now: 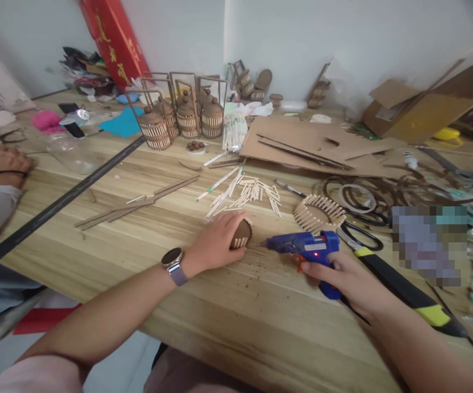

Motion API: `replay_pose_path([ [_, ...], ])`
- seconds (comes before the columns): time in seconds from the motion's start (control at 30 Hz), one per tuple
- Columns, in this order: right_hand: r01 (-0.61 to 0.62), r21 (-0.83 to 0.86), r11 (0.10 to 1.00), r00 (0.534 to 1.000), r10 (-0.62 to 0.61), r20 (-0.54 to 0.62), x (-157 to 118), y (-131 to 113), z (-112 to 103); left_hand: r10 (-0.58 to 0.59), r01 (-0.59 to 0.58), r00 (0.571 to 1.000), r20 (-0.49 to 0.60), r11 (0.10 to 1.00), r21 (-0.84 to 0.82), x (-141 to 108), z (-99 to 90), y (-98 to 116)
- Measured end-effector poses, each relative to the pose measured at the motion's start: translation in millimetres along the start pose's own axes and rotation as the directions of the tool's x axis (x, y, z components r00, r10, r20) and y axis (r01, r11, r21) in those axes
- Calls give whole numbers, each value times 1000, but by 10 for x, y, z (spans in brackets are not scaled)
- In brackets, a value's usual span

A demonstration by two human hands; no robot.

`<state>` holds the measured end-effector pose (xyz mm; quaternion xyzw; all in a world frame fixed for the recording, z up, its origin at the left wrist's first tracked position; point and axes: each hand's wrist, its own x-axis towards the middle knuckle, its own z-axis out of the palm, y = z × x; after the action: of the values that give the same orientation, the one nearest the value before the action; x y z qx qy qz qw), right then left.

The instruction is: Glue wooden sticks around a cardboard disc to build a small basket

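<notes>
My left hand (pixel 219 239) is wrapped round a small round brown piece (pixel 242 233) with pale sticks along its side, held low over the table. In my right hand (pixel 348 281) is a blue glue gun (pixel 301 244), its nozzle pointing left close beside that piece. My index finger is by the orange trigger, and a red light shows on the gun's body. Cut pale sticks (pixel 255 192) lie loose just beyond my left hand. A ring of pale sticks (pixel 319 213) rests on the table behind the gun.
Scissors (pixel 361 236) and a black-yellow tool (pixel 400 286) lie to the right. Finished lantern-like baskets (pixel 189 117) stand at the back, near a cardboard sheet (pixel 301 142). A long black strip (pixel 68 196) crosses the left side, and another person's hand (pixel 7 164) rests beyond it.
</notes>
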<state>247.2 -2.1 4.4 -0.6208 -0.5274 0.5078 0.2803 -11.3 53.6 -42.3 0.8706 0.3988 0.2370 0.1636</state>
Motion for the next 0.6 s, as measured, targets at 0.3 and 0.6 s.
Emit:
replay_pose_path([
  [0.3,208,-228,951,977,-190,99,91,67,59,19,-19,1000,-17,1000,-4,-5,-1,-4],
  [0.6,327,-414,850,943,-319,90,75,66,175,-4,4,1000,-3,1000,-7,8,-29,33],
])
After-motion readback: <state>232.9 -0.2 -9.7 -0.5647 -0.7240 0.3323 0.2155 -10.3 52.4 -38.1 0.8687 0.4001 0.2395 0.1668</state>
